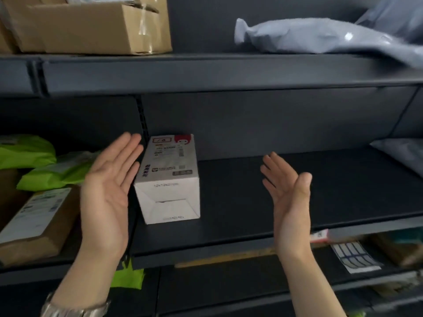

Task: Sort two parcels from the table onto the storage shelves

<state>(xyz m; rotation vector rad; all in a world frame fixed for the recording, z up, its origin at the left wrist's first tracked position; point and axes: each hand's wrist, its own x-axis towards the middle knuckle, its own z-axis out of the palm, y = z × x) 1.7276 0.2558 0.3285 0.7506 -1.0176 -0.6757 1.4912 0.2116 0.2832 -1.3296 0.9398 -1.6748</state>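
A white cardboard parcel [170, 177] with a printed label and a red mark on top lies on the dark middle shelf [251, 209], its short end toward me. My left hand [109, 186] is open, palm facing right, just left of the parcel and close to its side. My right hand [288, 195] is open too, palm facing left, well to the right of the parcel and apart from it. Neither hand holds anything.
Brown cartons [91, 26] and a grey poly mailer [320, 37] sit on the upper shelf. Green bags [45, 165] and a labelled brown box [36, 223] fill the left bay. Another grey mailer [402, 154] lies at the far right. Lower shelves hold more parcels.
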